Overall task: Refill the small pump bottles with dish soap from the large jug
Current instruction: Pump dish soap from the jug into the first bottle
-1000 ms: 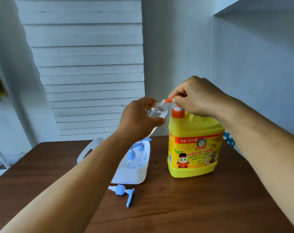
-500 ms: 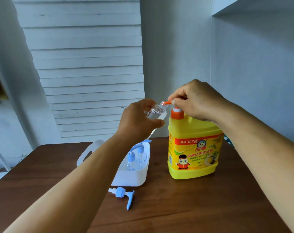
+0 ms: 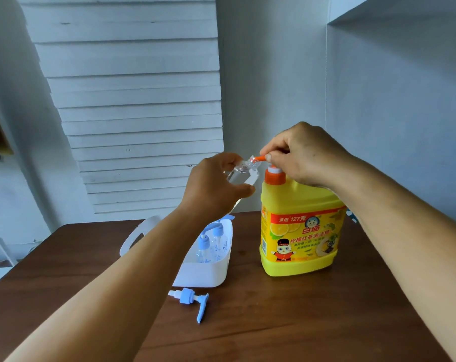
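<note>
The small clear bottle [image 3: 241,173] was held tilted, its long axis slanting up and rightward, open mouth meeting the orange spout [image 3: 260,158]. The left hand [image 3: 216,186] had its fingers curled round the bottle's body. Just right of them, the right hand [image 3: 300,158] pinched the spout atop the yellow jug [image 3: 300,231]; whether soap flowed was unclear. Below the fingers, a blue pump head [image 3: 191,299] lay on the worktop [image 3: 326,309] beside a white caddy [image 3: 208,275].

A clear small bottle [image 3: 241,173] tilts, mouth at the orange spout [image 3: 261,158] of the upright yellow jug [image 3: 300,231].
</note>
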Motion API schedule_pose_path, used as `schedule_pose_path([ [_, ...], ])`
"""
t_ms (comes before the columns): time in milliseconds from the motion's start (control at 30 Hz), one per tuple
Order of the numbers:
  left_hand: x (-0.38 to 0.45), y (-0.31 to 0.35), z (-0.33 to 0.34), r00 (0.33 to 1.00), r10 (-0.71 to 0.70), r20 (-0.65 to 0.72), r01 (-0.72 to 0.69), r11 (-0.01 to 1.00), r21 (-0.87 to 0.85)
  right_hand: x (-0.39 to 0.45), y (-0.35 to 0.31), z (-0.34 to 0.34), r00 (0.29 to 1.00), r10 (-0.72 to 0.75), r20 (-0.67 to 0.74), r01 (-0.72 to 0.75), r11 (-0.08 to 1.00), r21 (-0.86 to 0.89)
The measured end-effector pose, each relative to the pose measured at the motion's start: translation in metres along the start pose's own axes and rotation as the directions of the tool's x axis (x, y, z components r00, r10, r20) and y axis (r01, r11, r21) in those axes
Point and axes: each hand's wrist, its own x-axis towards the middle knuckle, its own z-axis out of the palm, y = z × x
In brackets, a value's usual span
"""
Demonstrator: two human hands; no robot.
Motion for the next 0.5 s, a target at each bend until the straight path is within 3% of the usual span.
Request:
schedule_pose_path([
  [267,0.003,0.007,-0.003,1.000,-0.005,-0.023,0.003,0.998,-0.059,0.004,0.000,-0.010,1.000,0.007,-0.009,-0.006,0.999,0.040],
  [500,0.001,-0.003,0.002,1.000,-0.002,-0.001,0.002,1.000,-0.005,0.001,0.001,0.002,1.000,0.007,0.009,-0.007,1.000,0.003],
])
